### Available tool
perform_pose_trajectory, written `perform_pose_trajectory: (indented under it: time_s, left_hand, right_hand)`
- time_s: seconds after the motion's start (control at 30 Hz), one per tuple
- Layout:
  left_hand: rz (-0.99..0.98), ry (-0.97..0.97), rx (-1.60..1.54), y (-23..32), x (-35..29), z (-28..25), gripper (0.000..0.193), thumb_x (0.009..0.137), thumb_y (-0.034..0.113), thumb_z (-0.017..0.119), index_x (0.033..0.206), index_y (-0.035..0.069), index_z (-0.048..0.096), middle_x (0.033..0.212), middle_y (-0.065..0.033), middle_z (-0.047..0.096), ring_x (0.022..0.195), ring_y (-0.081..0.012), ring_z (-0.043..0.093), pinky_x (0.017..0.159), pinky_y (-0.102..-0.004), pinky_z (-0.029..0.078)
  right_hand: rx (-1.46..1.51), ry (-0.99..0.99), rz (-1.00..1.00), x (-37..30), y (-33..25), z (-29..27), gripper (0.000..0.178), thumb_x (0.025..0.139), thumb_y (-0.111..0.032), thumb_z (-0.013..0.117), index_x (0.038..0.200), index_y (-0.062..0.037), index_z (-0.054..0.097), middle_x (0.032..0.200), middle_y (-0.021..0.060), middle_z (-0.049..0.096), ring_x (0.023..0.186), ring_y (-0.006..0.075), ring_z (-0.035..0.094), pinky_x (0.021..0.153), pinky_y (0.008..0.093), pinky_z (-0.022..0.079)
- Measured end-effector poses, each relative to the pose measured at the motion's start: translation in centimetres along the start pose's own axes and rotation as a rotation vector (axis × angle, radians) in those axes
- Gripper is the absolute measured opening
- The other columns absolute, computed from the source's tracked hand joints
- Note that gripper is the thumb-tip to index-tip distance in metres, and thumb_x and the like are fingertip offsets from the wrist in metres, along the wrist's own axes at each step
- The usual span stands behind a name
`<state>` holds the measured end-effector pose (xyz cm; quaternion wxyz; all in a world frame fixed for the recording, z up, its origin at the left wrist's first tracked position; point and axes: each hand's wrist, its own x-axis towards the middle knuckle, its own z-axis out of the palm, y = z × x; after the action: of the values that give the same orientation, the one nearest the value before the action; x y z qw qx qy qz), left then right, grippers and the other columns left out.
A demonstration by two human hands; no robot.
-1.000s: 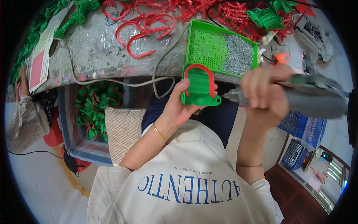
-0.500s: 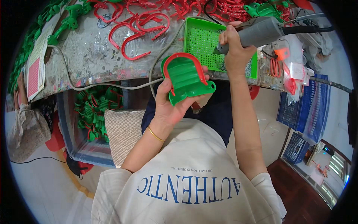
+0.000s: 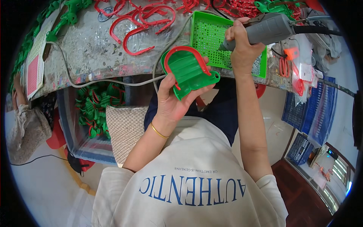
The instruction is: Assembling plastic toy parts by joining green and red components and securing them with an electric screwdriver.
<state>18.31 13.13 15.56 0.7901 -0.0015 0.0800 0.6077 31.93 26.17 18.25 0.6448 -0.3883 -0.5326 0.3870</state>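
Note:
My left hand (image 3: 170, 96) holds a hollow green plastic part (image 3: 189, 72) with ridged inner faces, thumb on its near left side and the other fingers behind and under it. A red U-shaped band (image 3: 182, 48) curves around the part's far end. My right hand (image 3: 244, 51) is wrapped around a grey electric screwdriver (image 3: 270, 29), whose tip points down left over a bright green perforated tray (image 3: 194, 28). Small metal pieces, probably screws, lie in the tray. Whether the tip touches anything there is too small to tell.
Several loose red bands (image 3: 134, 38) lie on the worktable (image 3: 94, 56), with more heaped behind. A grey cable (image 3: 113, 82) crosses the front edge. Below left stands a bin (image 3: 87, 155) of green and red parts. Another person's sleeve (image 3: 32, 128) shows at far left.
The green part in my left hand has tilted slightly. The screwdriver stays over the tray in my right hand, and the whole view has shifted a little.

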Motion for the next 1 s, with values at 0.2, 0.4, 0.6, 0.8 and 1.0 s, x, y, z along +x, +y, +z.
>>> perform_pose_trajectory:
  time_s: [0.2, 0.4, 0.6, 0.8, 1.0]
  left_hand:
    - [-0.035, 0.026, 0.049, -0.1, 0.1, 0.1, 0.075, 0.085, 0.044, 0.055, 0.140, 0.001, 0.027, 0.140, -0.0259, 0.033, 0.128, -0.0408, 0.036, 0.100, -0.0584, 0.037]
    - [-0.093, -0.029, -0.024, -0.8, -0.2, -0.4, 0.068, 0.088, 0.041, 0.055, 0.136, -0.001, 0.033, 0.135, -0.0240, 0.040, 0.125, -0.0388, 0.042, 0.101, -0.0550, 0.038]
    - [-0.121, 0.005, -0.091, -1.3, -0.7, -0.3, 0.057, 0.089, 0.036, 0.055, 0.131, 0.000, 0.040, 0.128, -0.0185, 0.049, 0.119, -0.0353, 0.049, 0.099, -0.0536, 0.041]
    - [-0.111, 0.035, -0.097, -1.6, -0.8, -0.3, 0.057, 0.088, 0.035, 0.056, 0.132, 0.003, 0.039, 0.127, -0.0161, 0.050, 0.119, -0.0328, 0.050, 0.098, -0.0536, 0.043]
    - [-0.102, 0.056, -0.073, -1.6, -0.8, -0.4, 0.059, 0.088, 0.033, 0.058, 0.137, 0.010, 0.034, 0.132, -0.0140, 0.046, 0.120, -0.0317, 0.049, 0.096, -0.0524, 0.046]
  right_hand:
    - [0.081, 0.041, -0.022, 0.3, -2.7, 0.4, 0.010, 0.084, 0.000, 0.058, 0.093, 0.0038, 0.054, 0.063, 0.0030, 0.046, 0.054, 0.0134, 0.046, 0.055, 0.0293, 0.041]
    - [0.402, -0.211, 0.126, -1.2, -9.5, 2.3, 0.016, 0.088, -0.013, 0.053, 0.097, 0.0003, 0.051, 0.064, 0.0001, 0.039, 0.057, 0.0123, 0.041, 0.061, 0.0284, 0.035]
    - [0.412, -0.341, 0.126, -3.7, -10.2, 4.3, 0.018, 0.090, -0.012, 0.047, 0.103, -0.0003, 0.049, 0.059, 0.0005, 0.039, 0.052, 0.0117, 0.040, 0.056, 0.0285, 0.035]
    - [0.411, -0.344, 0.130, -4.6, -9.9, 4.2, 0.018, 0.090, -0.011, 0.047, 0.103, 0.0008, 0.049, 0.059, 0.0009, 0.040, 0.053, 0.0112, 0.041, 0.056, 0.0284, 0.037]
    - [0.338, -0.325, 0.140, -5.1, -9.9, 4.5, 0.017, 0.089, -0.010, 0.046, 0.101, 0.0008, 0.049, 0.059, 0.0010, 0.039, 0.051, 0.0114, 0.040, 0.055, 0.0288, 0.036]
